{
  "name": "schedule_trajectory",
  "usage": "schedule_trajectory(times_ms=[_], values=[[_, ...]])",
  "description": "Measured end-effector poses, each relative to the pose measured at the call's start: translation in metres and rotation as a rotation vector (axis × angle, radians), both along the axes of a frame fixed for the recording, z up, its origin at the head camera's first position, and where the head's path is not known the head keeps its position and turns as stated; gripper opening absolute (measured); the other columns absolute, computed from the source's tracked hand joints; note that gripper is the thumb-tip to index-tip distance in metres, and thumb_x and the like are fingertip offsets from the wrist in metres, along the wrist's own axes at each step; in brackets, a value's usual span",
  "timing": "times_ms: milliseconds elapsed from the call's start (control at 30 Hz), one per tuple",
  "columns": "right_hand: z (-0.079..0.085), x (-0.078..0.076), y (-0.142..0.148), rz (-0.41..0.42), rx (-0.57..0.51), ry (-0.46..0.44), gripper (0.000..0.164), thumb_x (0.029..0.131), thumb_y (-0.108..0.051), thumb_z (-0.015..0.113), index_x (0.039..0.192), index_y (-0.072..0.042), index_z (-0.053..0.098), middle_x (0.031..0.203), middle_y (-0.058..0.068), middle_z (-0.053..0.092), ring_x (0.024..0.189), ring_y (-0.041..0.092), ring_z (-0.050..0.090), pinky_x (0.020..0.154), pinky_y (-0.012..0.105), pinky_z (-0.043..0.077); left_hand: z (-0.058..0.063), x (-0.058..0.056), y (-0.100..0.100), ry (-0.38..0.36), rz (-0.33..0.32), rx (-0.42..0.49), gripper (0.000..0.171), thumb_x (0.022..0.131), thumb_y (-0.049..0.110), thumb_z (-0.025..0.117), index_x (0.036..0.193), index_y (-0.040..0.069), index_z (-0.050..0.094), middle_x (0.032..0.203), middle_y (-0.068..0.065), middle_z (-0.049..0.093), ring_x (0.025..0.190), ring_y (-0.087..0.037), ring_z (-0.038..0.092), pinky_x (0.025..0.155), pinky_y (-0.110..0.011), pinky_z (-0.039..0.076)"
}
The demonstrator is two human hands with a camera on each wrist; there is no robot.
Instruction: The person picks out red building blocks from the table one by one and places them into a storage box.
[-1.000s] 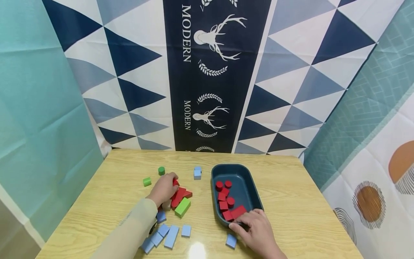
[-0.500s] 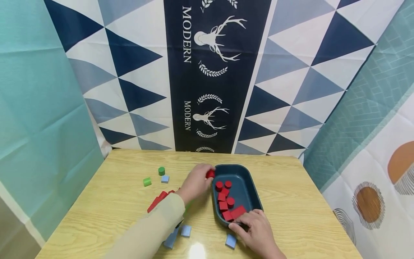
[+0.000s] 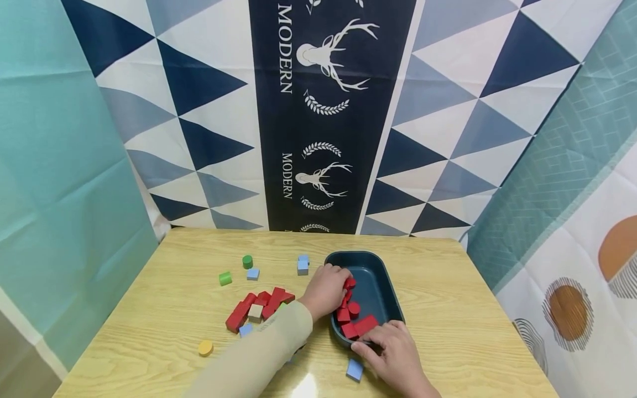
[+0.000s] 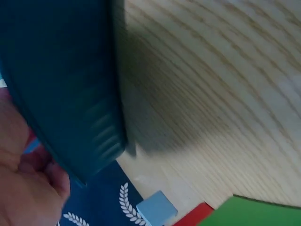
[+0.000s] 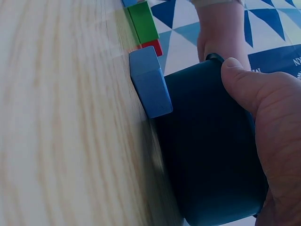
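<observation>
the fingers of the left hand (image 3: 325,288) are bent over the left edge of the dark blue box (image 3: 374,293), right by the red blocks (image 3: 354,309) inside. i cannot tell if they pinch one. the right hand (image 3: 395,354) grips the box at its near right corner, with the thumb on the outside. the red blocks are mostly along the left side of the box, and one big flat one is near the right fingers. a blue block (image 3: 354,370) sits on the table (image 3: 443,287) just in front of the box. to the left, past the pale sleeve (image 3: 249,354), is a red pile (image 3: 238,318) with a tan block (image 3: 256,313) and a yellow round (image 3: 205,348) near it. farther back is a green round (image 3: 247,262). behind the table hangs a triangle cloth (image 3: 448,116) with white deer heads
</observation>
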State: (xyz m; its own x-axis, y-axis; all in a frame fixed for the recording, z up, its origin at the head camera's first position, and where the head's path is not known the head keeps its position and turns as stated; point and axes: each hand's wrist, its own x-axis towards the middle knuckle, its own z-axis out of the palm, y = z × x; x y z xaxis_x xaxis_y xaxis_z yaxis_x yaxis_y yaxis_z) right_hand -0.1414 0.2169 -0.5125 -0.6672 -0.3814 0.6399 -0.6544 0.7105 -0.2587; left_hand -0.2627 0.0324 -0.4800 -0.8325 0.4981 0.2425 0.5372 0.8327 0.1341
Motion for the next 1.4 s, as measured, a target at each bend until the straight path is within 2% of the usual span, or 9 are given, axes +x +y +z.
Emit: schedule_trajectory(times_ms=[167, 300, 533, 667, 833, 1000, 1133, 1233, 1400], values=[[-0.002, -0.001, 0.000, 0.007, -0.010, 0.007, 0.014, 0.080, -0.042, 0.079, 0.074, -0.033, 0.070, 0.069, -0.025, 0.060, 0.061, -0.005, 0.047, 0.072, 0.039, 0.039, -0.004, -0.001, 0.011, 0.017, 0.134, -0.115, 0.024, 0.098, 0.025, 0.059, 0.120, 0.018, 0.066, 0.110, -0.003, 0.064, 0.098, -0.021, 0.049, 0.085, -0.039, 0.044], [-0.003, -0.002, 0.001, 0.010, -0.014, 0.011, 0.014, 0.080, -0.041, 0.080, 0.074, -0.033, 0.070, 0.070, -0.025, 0.060, 0.062, -0.005, 0.048, 0.073, 0.039, 0.039, -0.005, 0.000, 0.018, 0.080, 0.178, -0.175, 0.023, 0.101, 0.026, 0.054, 0.116, 0.016, 0.068, 0.108, -0.004, 0.062, 0.097, -0.022, 0.050, 0.084, -0.038, 0.047], [0.000, -0.001, 0.002, 0.005, -0.009, 0.009, 0.014, 0.079, -0.041, 0.080, 0.074, -0.032, 0.070, 0.070, -0.024, 0.061, 0.063, -0.005, 0.049, 0.073, 0.040, 0.039, -0.009, 0.001, 0.022, 0.149, 0.182, -0.219, 0.023, 0.096, 0.034, 0.062, 0.104, 0.016, 0.073, 0.097, -0.002, 0.065, 0.087, -0.019, 0.054, 0.079, -0.036, 0.049], [0.000, -0.001, 0.002, 0.000, -0.006, 0.007, 0.014, 0.079, -0.041, 0.080, 0.074, -0.032, 0.070, 0.070, -0.024, 0.061, 0.063, -0.005, 0.049, 0.073, 0.040, 0.039, -0.009, 0.002, 0.023, 0.150, 0.170, -0.238, 0.024, 0.093, 0.040, 0.066, 0.099, 0.019, 0.076, 0.095, 0.000, 0.069, 0.081, -0.018, 0.060, 0.079, -0.037, 0.051], [-0.001, -0.001, 0.002, -0.001, -0.005, 0.008, 0.014, 0.079, -0.041, 0.080, 0.074, -0.032, 0.070, 0.070, -0.024, 0.061, 0.063, -0.004, 0.049, 0.073, 0.040, 0.040, -0.007, 0.005, 0.022, 0.149, 0.171, -0.211, 0.022, 0.092, 0.040, 0.067, 0.092, 0.020, 0.077, 0.086, 0.002, 0.071, 0.072, -0.015, 0.063, 0.075, -0.036, 0.052], [-0.002, -0.002, 0.001, -0.001, -0.008, 0.012, 0.015, 0.079, -0.041, 0.080, 0.073, -0.032, 0.070, 0.070, -0.024, 0.060, 0.062, -0.005, 0.049, 0.072, 0.040, 0.040, -0.007, 0.008, 0.020, 0.143, 0.172, -0.202, 0.025, 0.094, 0.040, 0.066, 0.106, 0.019, 0.073, 0.097, 0.001, 0.070, 0.085, -0.018, 0.060, 0.081, -0.036, 0.052], [-0.002, -0.003, 0.001, 0.000, -0.009, 0.012, 0.015, 0.079, -0.041, 0.080, 0.073, -0.032, 0.070, 0.070, -0.024, 0.060, 0.062, -0.005, 0.048, 0.072, 0.039, 0.040, -0.007, 0.009, 0.019, 0.174, 0.189, -0.208, 0.030, 0.095, 0.038, 0.064, 0.117, 0.018, 0.068, 0.109, -0.004, 0.061, 0.095, -0.022, 0.051, 0.083, -0.037, 0.050], [-0.002, -0.002, 0.001, 0.000, -0.011, 0.015, 0.015, 0.079, -0.041, 0.081, 0.073, -0.032, 0.070, 0.070, -0.024, 0.060, 0.062, -0.005, 0.048, 0.072, 0.039, 0.040, -0.008, 0.008, 0.019, 0.176, 0.203, -0.192, 0.033, 0.093, 0.039, 0.066, 0.116, 0.016, 0.066, 0.109, -0.007, 0.056, 0.096, -0.023, 0.045, 0.080, -0.036, 0.049], [-0.002, -0.001, 0.001, 0.000, -0.013, 0.027, 0.015, 0.078, -0.040, 0.081, 0.073, -0.032, 0.070, 0.069, -0.024, 0.060, 0.062, -0.005, 0.048, 0.072, 0.039, 0.040, -0.008, 0.008, 0.019, 0.127, 0.193, -0.178, 0.040, 0.090, 0.048, 0.068, 0.112, 0.015, 0.064, 0.101, -0.003, 0.061, 0.090, -0.020, 0.050, 0.077, -0.033, 0.052]])
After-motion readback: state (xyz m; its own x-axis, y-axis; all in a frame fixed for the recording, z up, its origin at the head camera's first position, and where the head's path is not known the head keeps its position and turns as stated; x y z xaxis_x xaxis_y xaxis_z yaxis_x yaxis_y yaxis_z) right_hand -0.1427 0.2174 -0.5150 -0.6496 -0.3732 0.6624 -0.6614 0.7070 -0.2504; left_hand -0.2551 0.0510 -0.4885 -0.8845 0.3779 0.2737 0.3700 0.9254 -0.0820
